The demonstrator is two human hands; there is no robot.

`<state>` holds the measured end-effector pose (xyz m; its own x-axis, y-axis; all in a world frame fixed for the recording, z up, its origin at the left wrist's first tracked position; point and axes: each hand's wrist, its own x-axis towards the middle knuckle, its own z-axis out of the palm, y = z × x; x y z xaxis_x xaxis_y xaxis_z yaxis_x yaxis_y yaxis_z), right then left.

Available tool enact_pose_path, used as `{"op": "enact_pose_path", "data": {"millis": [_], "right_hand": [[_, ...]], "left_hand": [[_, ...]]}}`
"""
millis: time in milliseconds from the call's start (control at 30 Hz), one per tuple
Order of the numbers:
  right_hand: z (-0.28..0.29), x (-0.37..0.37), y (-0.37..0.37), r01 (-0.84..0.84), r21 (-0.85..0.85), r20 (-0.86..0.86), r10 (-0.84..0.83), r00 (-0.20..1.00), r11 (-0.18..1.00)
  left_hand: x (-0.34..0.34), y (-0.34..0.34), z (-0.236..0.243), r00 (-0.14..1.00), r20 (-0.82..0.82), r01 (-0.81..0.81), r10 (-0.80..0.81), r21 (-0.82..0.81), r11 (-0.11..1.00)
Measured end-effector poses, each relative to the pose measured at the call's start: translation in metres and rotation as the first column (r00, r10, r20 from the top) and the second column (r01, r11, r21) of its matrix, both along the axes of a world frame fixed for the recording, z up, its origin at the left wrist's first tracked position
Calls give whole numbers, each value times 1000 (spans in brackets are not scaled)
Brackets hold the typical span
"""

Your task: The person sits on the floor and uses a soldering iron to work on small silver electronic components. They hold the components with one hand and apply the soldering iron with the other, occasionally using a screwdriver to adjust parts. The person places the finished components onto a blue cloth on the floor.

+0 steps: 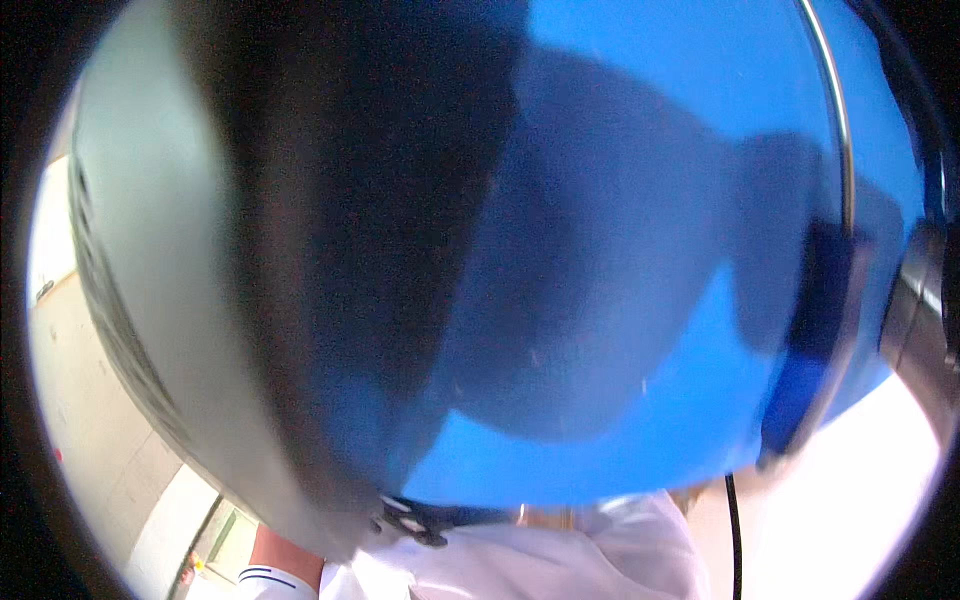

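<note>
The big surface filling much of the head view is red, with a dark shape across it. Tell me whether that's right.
Wrong colour: the head view shows the big surface is blue, not red. The dark shape does lie across it.

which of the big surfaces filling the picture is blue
The right surface, crossed by a thin silvery strip; the left surface is pale grey, and the blurred band between them looks nearly black.

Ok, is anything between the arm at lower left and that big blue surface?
Yes, in this view: a blurred pale grey shape and a dark band lie between the arm and the blue surface. The hand isn't visible, so I can't tell whether they block it.
</note>
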<state>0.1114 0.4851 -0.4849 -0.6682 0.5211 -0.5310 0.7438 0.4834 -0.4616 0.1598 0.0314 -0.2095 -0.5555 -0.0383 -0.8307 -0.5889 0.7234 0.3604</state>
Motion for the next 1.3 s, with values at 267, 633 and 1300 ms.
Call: {"op": "enact_pose_path", "data": {"millis": [267, 633, 1300], "right_hand": [[103, 39, -3, 234, -157, -287, -271, 919, 959], [165, 223, 51, 662, 2, -394, -608, 689, 749], [273, 171, -148, 104, -479, -49, -146, 988, 871]], "left_hand": [[-36, 7, -34, 993, -78, 93, -87, 70, 993], [-71, 44, -61, 961, -190, 239, -202, 197, 951], [-83, 41, -54, 946, -257, 262, -198, 245, 933]]}}
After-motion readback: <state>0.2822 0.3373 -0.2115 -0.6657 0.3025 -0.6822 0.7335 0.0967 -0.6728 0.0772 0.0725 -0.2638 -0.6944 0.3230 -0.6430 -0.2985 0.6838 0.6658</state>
